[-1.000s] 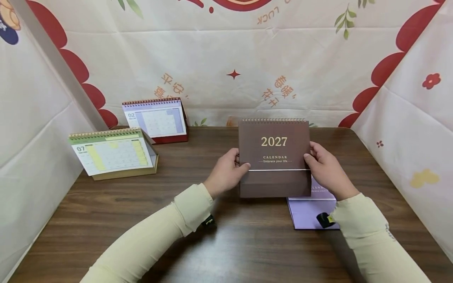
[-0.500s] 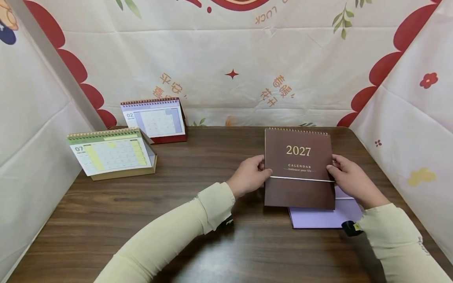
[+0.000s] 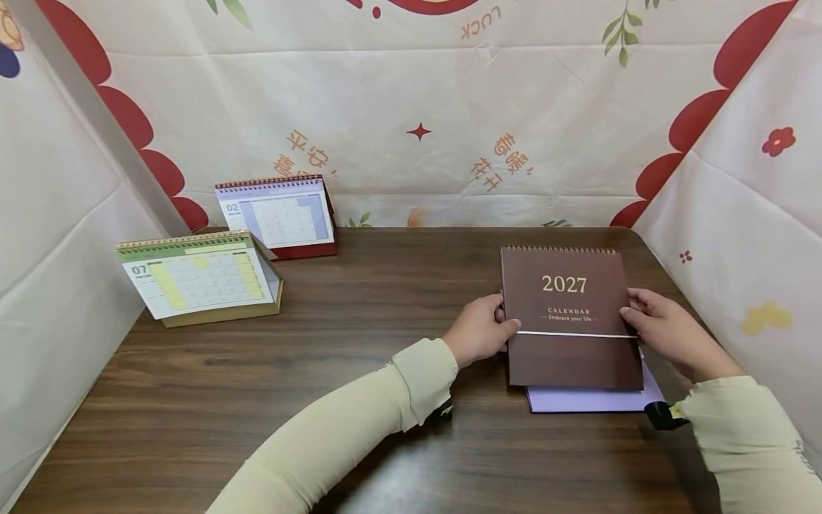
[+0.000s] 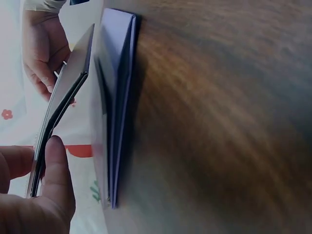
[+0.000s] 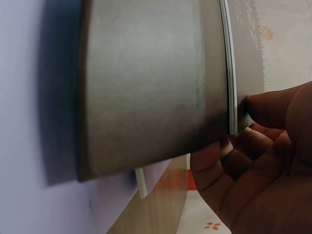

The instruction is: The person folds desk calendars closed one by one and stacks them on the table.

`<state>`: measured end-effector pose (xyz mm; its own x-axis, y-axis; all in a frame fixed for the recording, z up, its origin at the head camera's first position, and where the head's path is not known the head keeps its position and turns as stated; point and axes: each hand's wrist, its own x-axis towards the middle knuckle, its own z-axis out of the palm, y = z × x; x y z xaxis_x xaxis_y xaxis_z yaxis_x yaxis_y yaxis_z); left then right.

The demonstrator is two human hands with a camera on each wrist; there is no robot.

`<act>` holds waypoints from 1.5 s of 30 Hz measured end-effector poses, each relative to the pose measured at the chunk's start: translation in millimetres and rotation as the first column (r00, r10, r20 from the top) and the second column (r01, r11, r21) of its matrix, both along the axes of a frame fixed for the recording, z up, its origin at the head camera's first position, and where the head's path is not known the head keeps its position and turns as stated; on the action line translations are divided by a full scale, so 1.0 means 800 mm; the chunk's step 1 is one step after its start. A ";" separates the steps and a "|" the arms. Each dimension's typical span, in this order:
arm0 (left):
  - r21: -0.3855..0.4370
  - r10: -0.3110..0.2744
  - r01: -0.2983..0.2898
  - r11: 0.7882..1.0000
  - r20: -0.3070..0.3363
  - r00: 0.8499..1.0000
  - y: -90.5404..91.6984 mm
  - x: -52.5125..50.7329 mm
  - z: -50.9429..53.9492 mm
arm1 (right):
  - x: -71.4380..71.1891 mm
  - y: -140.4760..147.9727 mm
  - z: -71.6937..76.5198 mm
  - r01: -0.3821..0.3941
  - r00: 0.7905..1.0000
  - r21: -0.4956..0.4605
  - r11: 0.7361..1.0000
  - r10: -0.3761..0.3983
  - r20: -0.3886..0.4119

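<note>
A brown spiral-bound desk calendar (image 3: 565,296) marked 2027 is held between both hands, its cover facing up toward the head camera. The left hand (image 3: 483,328) pinches its left edge, thumb on the front. On the opposite edge, the right hand (image 3: 674,332) grips it the same way. Beneath it lies a purple calendar (image 3: 591,401), mostly hidden in the head view. From the left wrist, a gap separates the brown calendar (image 4: 68,83) from the purple one (image 4: 117,44) on the table. The right wrist view shows the right thumb and fingers (image 5: 273,109) around the page edges.
On the left side of the wooden table (image 3: 359,314) stand two desk calendars: a green-topped one (image 3: 199,282) showing 07 and, behind it, a purple-topped one (image 3: 276,218) showing 02. Printed cloth (image 3: 385,93) walls off the back and both sides.
Both hands have carried the brown calendar to the right and nearer the person, over the purple calendar. The two standing calendars have stayed in place.
</note>
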<state>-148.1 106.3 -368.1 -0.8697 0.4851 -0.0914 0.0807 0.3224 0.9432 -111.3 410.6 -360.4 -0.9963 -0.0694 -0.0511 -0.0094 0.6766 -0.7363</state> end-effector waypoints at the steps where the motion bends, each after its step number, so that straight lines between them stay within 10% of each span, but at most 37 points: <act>1: -0.007 0.003 -0.003 1.000 0.003 1.000 0.002 0.000 -0.002 | 0.000 0.002 -0.001 0.000 1.000 0.000 1.000 0.000 0.008; 12: 0.015 0.058 -0.059 0.998 0.044 0.997 0.030 0.014 -0.018 | 0.001 0.026 -0.007 0.007 0.987 0.018 1.000 -0.010 0.163; 24: 0.068 0.077 -0.085 0.994 0.113 0.991 0.022 0.010 -0.024 | -0.003 0.014 -0.009 -0.004 0.989 0.038 0.999 -0.002 0.148; 36: 0.118 0.025 -0.067 0.991 0.326 0.945 -0.086 -0.034 -0.013 | -0.031 -0.085 0.001 -0.053 0.996 0.040 0.998 0.050 0.069; 45: -0.105 0.058 -0.022 0.994 0.357 0.932 -0.175 -0.052 -0.020 | -0.050 -0.172 -0.013 -0.145 0.985 -0.013 0.989 0.145 0.088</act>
<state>-189.8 -33.5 -384.1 -0.7883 0.4237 -0.4461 -0.2724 0.4098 0.8706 -150.9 273.0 -370.9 -0.9672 -0.2135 -0.1376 -0.0418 0.6680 -0.7429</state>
